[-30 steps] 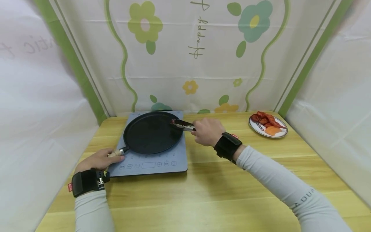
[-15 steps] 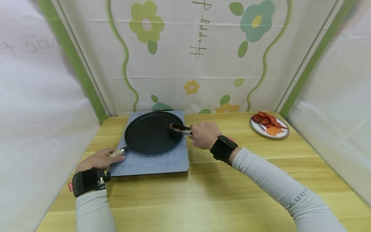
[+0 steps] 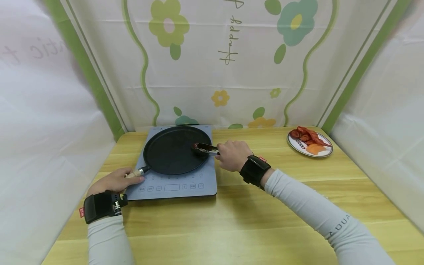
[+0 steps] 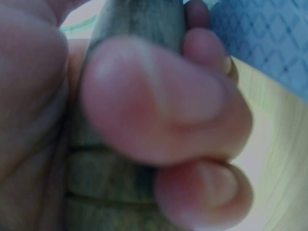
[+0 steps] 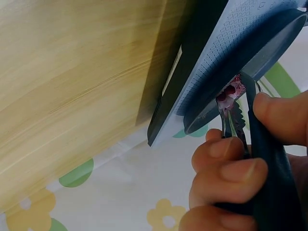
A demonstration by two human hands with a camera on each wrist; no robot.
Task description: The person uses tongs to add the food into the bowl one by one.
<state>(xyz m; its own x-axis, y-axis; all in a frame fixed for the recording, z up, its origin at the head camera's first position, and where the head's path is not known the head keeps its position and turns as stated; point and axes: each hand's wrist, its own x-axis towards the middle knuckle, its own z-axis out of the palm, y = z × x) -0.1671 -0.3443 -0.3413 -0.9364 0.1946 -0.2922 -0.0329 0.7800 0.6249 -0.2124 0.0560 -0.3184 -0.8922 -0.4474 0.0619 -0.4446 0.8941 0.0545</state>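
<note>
My left hand [image 3: 112,182] grips the wooden handle [image 4: 139,19] of a flat black frying pan [image 3: 172,151]; the fingers curl round it in the left wrist view. The pan lies on a grey induction cooktop [image 3: 185,180]. My right hand [image 3: 233,155] holds a pair of tongs [image 3: 208,148] with black grips, reaching in over the pan's right side. Between the tong tips is a small dark red and pale piece of food [image 5: 231,94], close over the pan surface. Its exact kind cannot be told.
A patterned plate [image 3: 299,148] at the back right holds red bacon-like strips [image 3: 314,136] and an orange slice [image 3: 315,148]. A white floral cloth [image 3: 195,70] rises behind the wooden table [image 3: 212,228], with white cloth walls on both sides.
Over the last second my right hand has carried the tongs slightly left and towards me over the pan. My left hand keeps its grip on the handle.
</note>
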